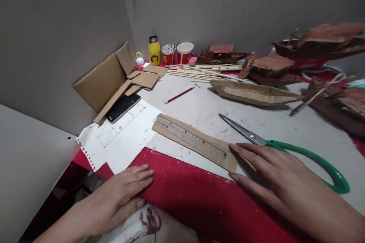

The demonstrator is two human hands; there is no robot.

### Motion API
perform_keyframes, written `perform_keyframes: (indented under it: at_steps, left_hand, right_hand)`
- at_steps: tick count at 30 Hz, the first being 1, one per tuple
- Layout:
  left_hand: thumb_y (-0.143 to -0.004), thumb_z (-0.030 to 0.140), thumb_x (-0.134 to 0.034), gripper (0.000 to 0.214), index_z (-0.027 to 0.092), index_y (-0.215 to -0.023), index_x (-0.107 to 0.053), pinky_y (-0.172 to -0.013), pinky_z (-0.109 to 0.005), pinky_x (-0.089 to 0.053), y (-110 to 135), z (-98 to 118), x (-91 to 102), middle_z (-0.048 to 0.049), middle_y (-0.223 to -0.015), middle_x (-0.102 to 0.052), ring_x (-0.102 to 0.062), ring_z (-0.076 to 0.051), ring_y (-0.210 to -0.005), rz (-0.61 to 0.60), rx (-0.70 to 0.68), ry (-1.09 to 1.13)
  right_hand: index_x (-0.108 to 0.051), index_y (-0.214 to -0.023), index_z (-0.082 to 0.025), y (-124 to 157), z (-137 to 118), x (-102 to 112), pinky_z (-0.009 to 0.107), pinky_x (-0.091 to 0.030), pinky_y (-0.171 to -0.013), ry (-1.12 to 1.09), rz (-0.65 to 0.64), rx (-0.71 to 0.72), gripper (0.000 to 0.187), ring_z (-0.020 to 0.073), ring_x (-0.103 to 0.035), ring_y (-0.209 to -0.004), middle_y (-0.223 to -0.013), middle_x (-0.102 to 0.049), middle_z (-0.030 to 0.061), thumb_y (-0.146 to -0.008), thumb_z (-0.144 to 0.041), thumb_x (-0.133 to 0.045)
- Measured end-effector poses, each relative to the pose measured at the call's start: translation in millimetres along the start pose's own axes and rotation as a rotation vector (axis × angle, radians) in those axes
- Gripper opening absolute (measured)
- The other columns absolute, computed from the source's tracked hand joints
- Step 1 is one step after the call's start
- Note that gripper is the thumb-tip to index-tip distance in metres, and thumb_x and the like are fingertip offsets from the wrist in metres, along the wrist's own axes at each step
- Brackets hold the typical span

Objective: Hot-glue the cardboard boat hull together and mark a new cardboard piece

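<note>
A clear ruler (194, 139) lies on a narrow brown cardboard strip (232, 162) in front of me. The fingertips of my right hand (273, 178) are at the strip's right end, fingers stretched out and thumb apart. Beside that hand, scissors (308, 155) with green handles lie on the table, partly under or behind my fingers. My left hand (119, 191) rests near the red table edge, fingers extended, holding nothing. Left of the strip is a sheet of paper (137, 140) with pencil-drawn shapes.
A phone (124, 107) lies under cardboard pieces (145, 79). A red pencil (179, 95) and thin wooden sticks (196, 72) are farther back. A cardboard boat hull (256, 94) and several brown model boats (270, 66) stand right. A yellow bottle (154, 52) and paper cups (184, 54) line the wall.
</note>
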State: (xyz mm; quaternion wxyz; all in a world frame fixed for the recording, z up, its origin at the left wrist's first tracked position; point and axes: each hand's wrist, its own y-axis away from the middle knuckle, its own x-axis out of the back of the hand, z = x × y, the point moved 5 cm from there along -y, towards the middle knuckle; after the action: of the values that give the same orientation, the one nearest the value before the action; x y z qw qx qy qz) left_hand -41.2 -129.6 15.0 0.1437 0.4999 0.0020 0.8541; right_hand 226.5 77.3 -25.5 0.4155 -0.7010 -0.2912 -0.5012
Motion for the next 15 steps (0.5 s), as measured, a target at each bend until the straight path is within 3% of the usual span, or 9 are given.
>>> perform_keyframes:
  at_steps: [2,3,5,6,8,10,12,15]
  left_hand:
    - [-0.093,0.027,-0.051,0.028,0.026,-0.119,-0.063,-0.086,-0.032,-0.056,14,-2,8.5,-0.0062,-0.113,-0.071,-0.066,-0.022,-0.105,-0.019,0.071,0.132]
    - [-0.095,0.026,-0.047,0.021,0.025,-0.100,-0.068,-0.069,-0.027,-0.056,18,-6,10.9,-0.0037,-0.090,-0.073,-0.069,-0.018,-0.082,-0.042,0.139,0.195]
    - [-0.097,0.024,-0.042,0.030,0.021,-0.077,-0.063,-0.050,-0.024,-0.047,21,-14,14.5,-0.0002,-0.065,-0.065,-0.059,-0.013,-0.056,-0.031,0.248,0.238]
    - [-0.097,0.023,-0.042,0.029,0.020,-0.076,-0.061,-0.051,-0.024,-0.046,19,-16,16.5,-0.0001,-0.064,-0.063,-0.057,-0.012,-0.055,0.025,0.268,0.223]
    - [-0.095,0.019,-0.047,0.017,0.019,-0.093,-0.064,-0.065,-0.025,-0.051,6,-14,18.6,-0.0034,-0.082,-0.070,-0.064,-0.014,-0.071,0.174,0.195,0.183]
    - [-0.091,0.014,-0.052,0.024,0.019,-0.113,-0.061,-0.083,-0.030,-0.052,-11,-3,15.2,-0.0072,-0.103,-0.072,-0.065,-0.018,-0.095,0.261,0.007,0.169]
    - [-0.090,0.012,-0.054,0.030,0.020,-0.118,-0.060,-0.088,-0.031,-0.052,-28,4,10.2,-0.0076,-0.107,-0.072,-0.065,-0.019,-0.100,0.283,-0.127,0.190]
    - [-0.090,0.018,-0.055,0.027,0.019,-0.116,-0.063,-0.085,-0.032,-0.053,-52,-7,11.5,-0.0076,-0.104,-0.073,-0.067,-0.019,-0.096,0.324,-0.028,0.301]
  right_hand:
    - [-0.061,-0.126,-0.015,-1,-1,2,0.055,-0.051,-0.080,-0.013,0.000,0.006,0.049,0.0377,-0.063,-0.098,-0.116,-0.065,0.0190,-0.090,-0.046,-0.049]
    - [-0.061,-0.127,-0.016,-1,-1,2,0.055,-0.051,-0.079,-0.019,-0.001,0.007,0.048,0.0375,-0.063,-0.098,-0.116,-0.065,0.0186,-0.090,-0.045,-0.050]
    - [-0.060,-0.128,-0.019,-1,-2,3,0.054,-0.051,-0.079,-0.032,0.000,0.005,0.047,0.0369,-0.063,-0.097,-0.116,-0.065,0.0175,-0.090,-0.044,-0.050]
    - [-0.059,-0.129,-0.020,0,-2,3,0.053,-0.051,-0.080,-0.038,0.002,0.002,0.046,0.0365,-0.063,-0.097,-0.115,-0.065,0.0170,-0.090,-0.043,-0.050]
    - [-0.059,-0.128,-0.021,0,-1,2,0.052,-0.050,-0.081,-0.042,0.012,0.001,0.044,0.0356,-0.063,-0.097,-0.116,-0.065,0.0164,-0.091,-0.042,-0.049]
    - [-0.059,-0.128,-0.019,0,0,1,0.051,-0.050,-0.080,-0.027,0.026,0.007,0.044,0.0351,-0.063,-0.097,-0.116,-0.065,0.0169,-0.091,-0.042,-0.050]
    - [-0.059,-0.127,-0.017,0,0,0,0.050,-0.051,-0.080,-0.009,0.029,0.012,0.047,0.0350,-0.063,-0.097,-0.116,-0.065,0.0174,-0.090,-0.045,-0.051]
    - [-0.059,-0.128,-0.017,-2,1,0,0.049,-0.052,-0.079,-0.007,0.013,-0.005,0.050,0.0339,-0.063,-0.098,-0.116,-0.066,0.0166,-0.089,-0.046,-0.052]
